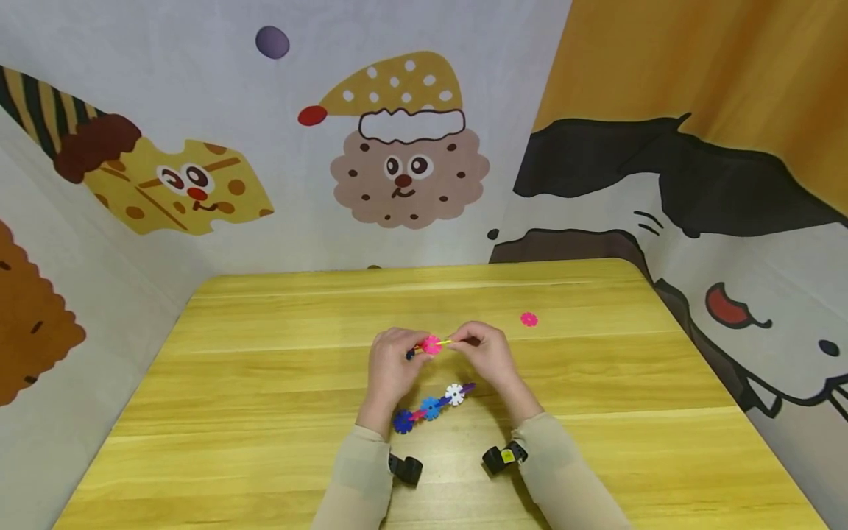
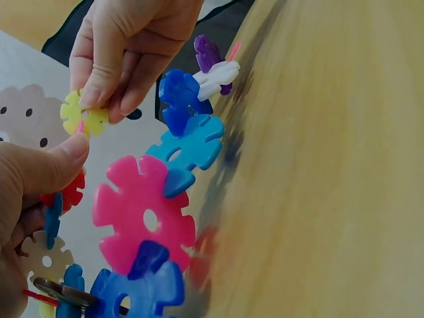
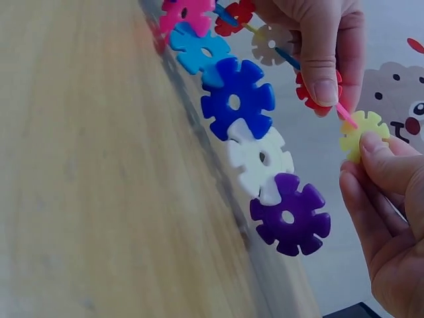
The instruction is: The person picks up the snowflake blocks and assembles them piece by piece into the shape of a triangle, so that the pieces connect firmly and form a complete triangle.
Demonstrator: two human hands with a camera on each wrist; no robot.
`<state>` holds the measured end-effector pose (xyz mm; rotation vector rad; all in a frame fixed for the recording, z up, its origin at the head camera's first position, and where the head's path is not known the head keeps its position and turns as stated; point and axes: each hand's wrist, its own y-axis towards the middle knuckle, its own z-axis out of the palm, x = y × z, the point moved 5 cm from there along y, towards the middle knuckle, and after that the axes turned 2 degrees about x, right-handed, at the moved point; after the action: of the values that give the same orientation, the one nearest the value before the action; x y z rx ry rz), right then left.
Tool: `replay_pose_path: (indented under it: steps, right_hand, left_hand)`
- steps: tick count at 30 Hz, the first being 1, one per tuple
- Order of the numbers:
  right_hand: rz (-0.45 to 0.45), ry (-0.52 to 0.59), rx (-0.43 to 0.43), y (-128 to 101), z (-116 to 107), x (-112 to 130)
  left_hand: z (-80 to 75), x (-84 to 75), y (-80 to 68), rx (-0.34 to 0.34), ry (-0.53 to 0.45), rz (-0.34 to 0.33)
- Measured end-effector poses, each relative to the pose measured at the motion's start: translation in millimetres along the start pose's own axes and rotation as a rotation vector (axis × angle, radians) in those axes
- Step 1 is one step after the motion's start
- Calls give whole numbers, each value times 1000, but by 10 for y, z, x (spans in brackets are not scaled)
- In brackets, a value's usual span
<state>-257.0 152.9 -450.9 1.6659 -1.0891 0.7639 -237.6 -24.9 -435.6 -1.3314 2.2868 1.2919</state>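
Observation:
My left hand (image 1: pixel 392 366) grips one end of a chain of interlocking plastic flower discs, by a red disc (image 3: pixel 307 93) and a pink one (image 1: pixel 431 344). Between thumb and fingers, my right hand (image 1: pixel 489 355) pinches a yellow flower disc (image 2: pixel 96 123). The pink disc, seen edge-on in the wrist views, meets the yellow disc's rim; how deep it sits in a slot I cannot tell. Below the hands runs the rest of the chain, with a purple disc (image 3: pixel 291 215), a white disc (image 3: pixel 258 159) and a light blue disc (image 2: pixel 189 142) among several others.
A loose pink flower disc (image 1: pixel 528 319) lies on the wooden table (image 1: pixel 265 412), beyond my right hand. Black cameras (image 1: pixel 407 469) are strapped to both wrists. Behind the table's far edge hangs a cartoon-printed cloth (image 1: pixel 291 235).

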Motion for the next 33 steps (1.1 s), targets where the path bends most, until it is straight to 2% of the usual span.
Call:
replay_pose_path:
  steps: [4, 11, 19, 21, 27, 33]
  right_hand:
    - [16, 7, -2, 17, 21, -15]
    - [75, -14, -2, 15, 14, -37]
    - [67, -45, 29, -6, -22, 358]
    - [62, -38, 25, 2, -20, 313]
    - [58, 2, 4, 44, 3, -19]
    - [65, 43, 13, 57, 8, -71]
  left_hand:
    - [2, 17, 6, 10, 16, -17]
    - [4, 24, 17, 70, 19, -70]
    - [-40, 2, 57, 94, -11, -86]
    - [-30, -3, 78, 117, -14, -79]
    - [20, 7, 170, 190, -10, -80]
    - [45, 34, 238, 236, -106, -125]
